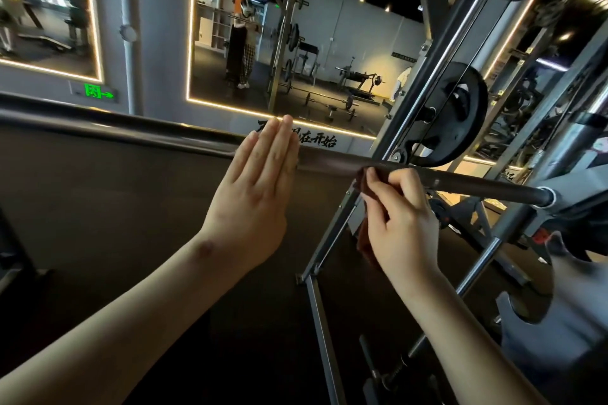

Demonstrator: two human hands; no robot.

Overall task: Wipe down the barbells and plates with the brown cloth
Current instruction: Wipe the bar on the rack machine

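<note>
The person is standing at a barbell [477, 186] that is running across the view from the left edge to a rack [329, 240] on the right. The left hand [260, 181] is lying flat in front of the bar with its fingers straight and pressed together, pointing up; whether the palm is actually touching the bar cannot be told. Just to its right, the right hand [398, 217] is curling its fingers and thumb around the brown cloth [363, 233], holding the cloth's top against the bar while the rest is hanging down beside the wrist. A black plate [457, 112] is hanging on the rack just behind the bar. A mirror [329, 59] on the far wall is reflecting the gym, and a green exit sign [98, 91] is glowing low on the wall to the left.
</note>
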